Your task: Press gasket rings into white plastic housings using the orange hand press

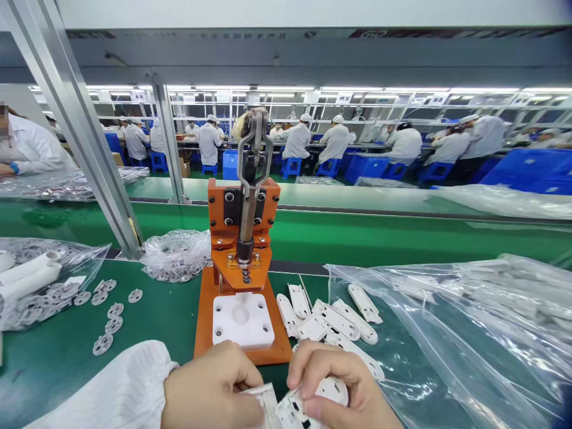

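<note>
My left hand (214,384) is closed on a white plastic piece (268,402), its fingers mostly covering the part. In my right hand (353,381) is a white plastic casing (333,390) with a rounded end and small dark slots, pinched between thumb and fingers. The two pieces meet or nearly touch at the bottom centre; whether they are joined I cannot tell. Just beyond my hands stands an orange toggle press (241,238) with a white fixture block (243,319) on its base. Several loose white casings (337,322) lie in a pile to its right.
Grey round discs (114,325) are scattered left of the press, near a bag of discs (176,256) and another bag with white tubes (31,280). Clear plastic bags (447,322) spread over the right side. A metal post (89,131) rises at left. People in white sit behind.
</note>
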### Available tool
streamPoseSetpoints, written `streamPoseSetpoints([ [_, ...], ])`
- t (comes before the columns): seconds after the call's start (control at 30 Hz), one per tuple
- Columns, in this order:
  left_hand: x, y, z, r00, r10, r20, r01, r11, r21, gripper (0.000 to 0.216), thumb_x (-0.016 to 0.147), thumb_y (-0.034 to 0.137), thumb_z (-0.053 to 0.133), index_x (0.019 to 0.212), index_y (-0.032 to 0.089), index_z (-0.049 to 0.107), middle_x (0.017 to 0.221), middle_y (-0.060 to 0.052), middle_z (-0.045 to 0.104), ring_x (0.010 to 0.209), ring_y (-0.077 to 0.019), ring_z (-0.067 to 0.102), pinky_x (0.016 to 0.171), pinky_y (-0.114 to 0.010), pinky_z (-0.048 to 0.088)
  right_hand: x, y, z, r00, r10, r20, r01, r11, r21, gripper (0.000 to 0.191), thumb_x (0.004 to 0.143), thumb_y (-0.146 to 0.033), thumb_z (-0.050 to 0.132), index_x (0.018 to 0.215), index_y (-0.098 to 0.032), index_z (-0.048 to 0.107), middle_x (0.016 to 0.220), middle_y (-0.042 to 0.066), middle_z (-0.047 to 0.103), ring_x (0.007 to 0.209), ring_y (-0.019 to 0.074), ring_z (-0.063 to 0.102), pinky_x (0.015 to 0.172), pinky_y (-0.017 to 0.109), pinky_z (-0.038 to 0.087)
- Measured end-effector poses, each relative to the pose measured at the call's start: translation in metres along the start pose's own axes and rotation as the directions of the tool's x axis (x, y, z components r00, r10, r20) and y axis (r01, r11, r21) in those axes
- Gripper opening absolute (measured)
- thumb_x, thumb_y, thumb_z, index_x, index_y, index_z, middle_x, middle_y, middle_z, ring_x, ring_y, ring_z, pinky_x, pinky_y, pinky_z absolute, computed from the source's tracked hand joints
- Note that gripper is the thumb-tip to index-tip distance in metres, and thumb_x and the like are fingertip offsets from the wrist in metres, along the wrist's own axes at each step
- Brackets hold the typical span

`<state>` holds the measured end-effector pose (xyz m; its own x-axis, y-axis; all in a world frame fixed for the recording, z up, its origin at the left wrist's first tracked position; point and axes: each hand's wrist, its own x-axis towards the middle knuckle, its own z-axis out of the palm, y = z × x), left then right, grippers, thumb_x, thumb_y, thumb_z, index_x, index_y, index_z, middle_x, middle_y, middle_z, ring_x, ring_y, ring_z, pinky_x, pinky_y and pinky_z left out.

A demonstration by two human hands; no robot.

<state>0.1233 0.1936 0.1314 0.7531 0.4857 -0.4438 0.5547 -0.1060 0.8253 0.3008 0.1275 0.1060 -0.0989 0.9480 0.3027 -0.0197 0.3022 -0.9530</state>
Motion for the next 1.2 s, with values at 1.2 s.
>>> streamPoseSetpoints([
  [1.2, -0.002, 0.003, -0.001, 0.981, 0.161, -0.104, -0.097, 0.887, 0.452, 0.022, 0.078, 0.031, 0.038, 0.079, 0.02, 0.058, 0.072, -0.003, 0.057, 0.069, -0.0184, 0.05, 0.064, -0.025, 0.037, -0.01, 0.005, 0.018, 0.968, 0.168, -0.187, -0.233, 0.881, -0.411, 0.016, 0.068, -0.021, 0.061, 0.084, -0.025, 0.062, 0.08, 0.0, 0.064, 0.075, 0.0193, 0.058, 0.074, 0.03, 0.044],
])
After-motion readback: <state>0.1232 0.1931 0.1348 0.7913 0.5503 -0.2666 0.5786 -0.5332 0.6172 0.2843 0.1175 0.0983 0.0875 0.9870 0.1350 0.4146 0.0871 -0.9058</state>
